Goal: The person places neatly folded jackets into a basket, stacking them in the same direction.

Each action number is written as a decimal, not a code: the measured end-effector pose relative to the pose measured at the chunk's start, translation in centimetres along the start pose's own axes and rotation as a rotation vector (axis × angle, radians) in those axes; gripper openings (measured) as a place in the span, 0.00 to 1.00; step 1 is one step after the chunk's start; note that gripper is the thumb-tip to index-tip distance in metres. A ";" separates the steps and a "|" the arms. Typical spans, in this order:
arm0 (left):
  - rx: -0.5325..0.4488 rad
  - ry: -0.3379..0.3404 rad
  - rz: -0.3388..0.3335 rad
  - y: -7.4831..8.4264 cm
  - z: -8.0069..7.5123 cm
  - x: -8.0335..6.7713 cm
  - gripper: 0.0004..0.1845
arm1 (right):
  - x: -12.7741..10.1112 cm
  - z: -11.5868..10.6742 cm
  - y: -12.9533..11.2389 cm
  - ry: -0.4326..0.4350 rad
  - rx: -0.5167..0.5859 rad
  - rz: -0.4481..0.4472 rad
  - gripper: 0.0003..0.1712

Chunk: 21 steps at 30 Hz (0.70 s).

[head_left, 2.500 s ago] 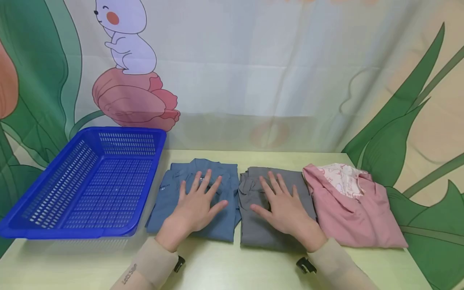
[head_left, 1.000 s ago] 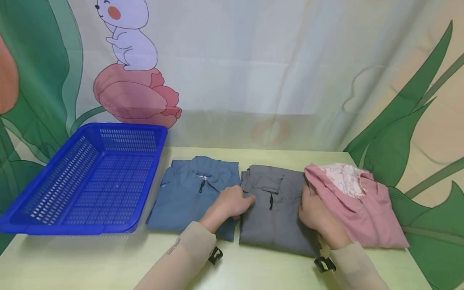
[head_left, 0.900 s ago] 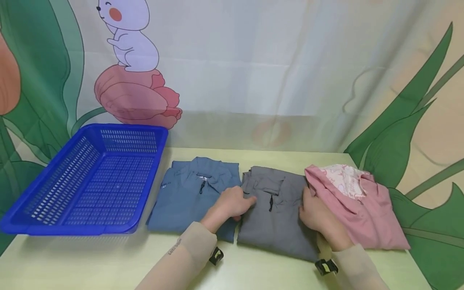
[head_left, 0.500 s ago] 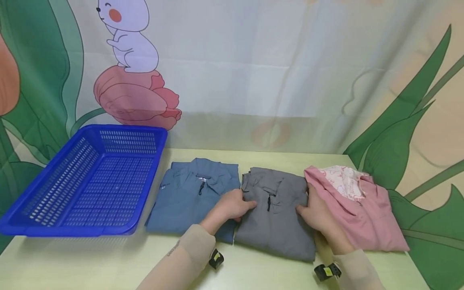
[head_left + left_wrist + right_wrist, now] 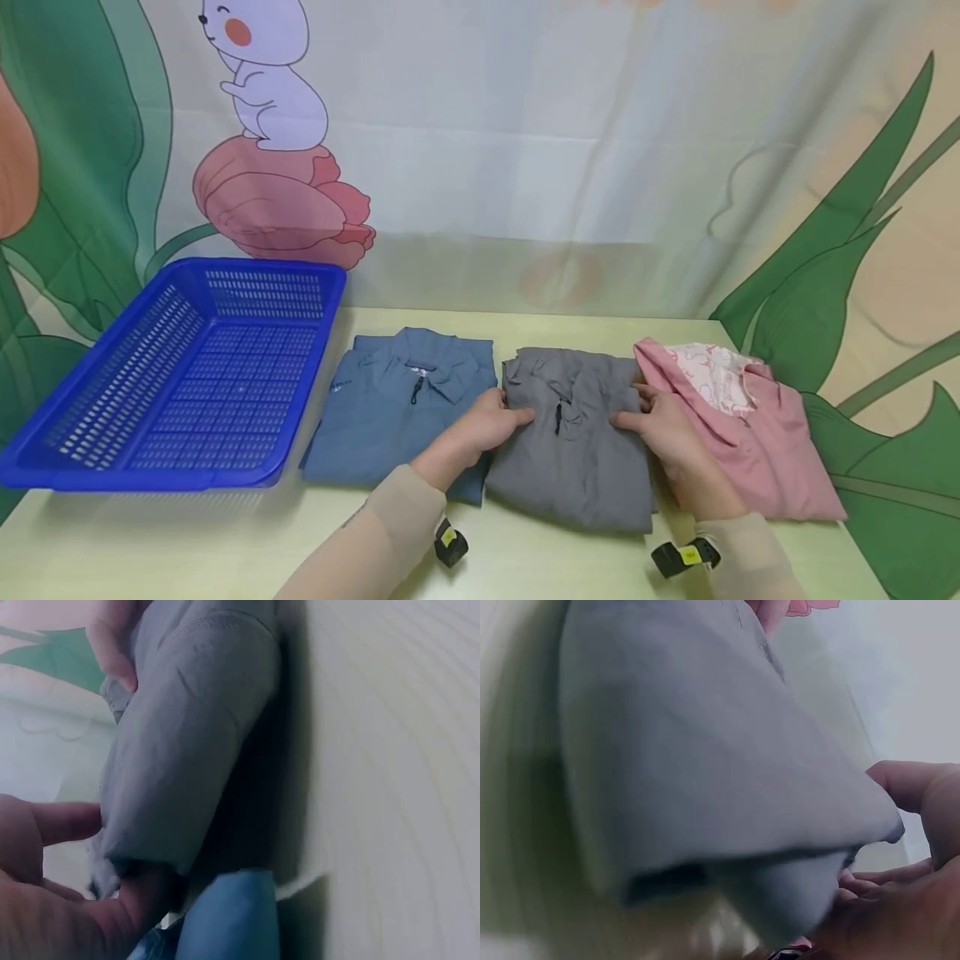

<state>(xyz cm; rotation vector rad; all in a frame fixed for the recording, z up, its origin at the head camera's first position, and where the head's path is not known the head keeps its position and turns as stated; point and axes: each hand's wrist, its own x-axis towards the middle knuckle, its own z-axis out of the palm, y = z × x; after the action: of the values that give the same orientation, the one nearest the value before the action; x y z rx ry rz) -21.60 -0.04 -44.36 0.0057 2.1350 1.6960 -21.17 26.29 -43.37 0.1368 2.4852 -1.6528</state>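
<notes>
A folded grey jacket [image 5: 570, 467] with a black zip pull lies between my two hands in the head view. My left hand [image 5: 483, 425] pinches its left side, thumb on top and fingers tucked under, as the left wrist view also shows. On the opposite side my right hand [image 5: 667, 429] grips the edge the same way, thumb above the cloth. A dark gap shows beneath the jacket's front [image 5: 255, 787] in the left wrist view. Left of it is a folded blue jacket [image 5: 382, 433], partly covered by my left hand. A folded pink garment [image 5: 765, 458] with a patterned white lining lies to the right.
At the left stands a blue plastic basket [image 5: 303, 417] with perforated walls and nothing in it. All this is on a pale wooden table [image 5: 540, 558]. Behind the table hangs a printed curtain [image 5: 510, 167] with a cartoon animal and leaves.
My hands first lay spread on the blue and grey jackets, then moved to the grey jacket's sides and took hold. The jacket has bunched slightly inward, its right side drawing away from the pink garment.
</notes>
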 end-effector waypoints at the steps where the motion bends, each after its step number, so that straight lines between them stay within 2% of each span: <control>1: -0.022 0.012 -0.003 0.0 0.0 0.0 0.34 | 0.0 0.0 0.0 -0.005 0.020 0.001 0.46; 8: -0.144 0.026 -0.031 0.2 -0.8 0.1 0.33 | -0.1 -0.2 -0.5 -0.052 0.133 -0.017 0.45; 13: -0.309 -0.049 -0.081 0.5 -1.7 0.3 0.32 | -0.2 -0.8 -1.4 -0.132 0.234 -0.044 0.39; 16: -0.389 -0.095 -0.089 1.1 -2.4 0.1 0.30 | -0.3 -1.2 -2.1 -0.183 0.276 -0.046 0.41; 18: -0.414 -0.112 -0.084 1.5 -3.0 -0.3 0.31 | -0.3 -1.3 -2.5 -0.205 0.292 -0.044 0.42; 21: -0.401 -0.106 -0.070 2.2 -4.1 -0.9 0.34 | -0.2 -1.2 -3.2 -0.248 0.337 -0.037 0.44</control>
<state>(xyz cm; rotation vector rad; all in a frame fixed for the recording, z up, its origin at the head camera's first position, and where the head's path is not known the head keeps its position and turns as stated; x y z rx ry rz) -22.61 -3.49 -41.31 -0.0907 1.6696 2.0024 -21.54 26.13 -39.97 -0.0733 2.0297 -1.9582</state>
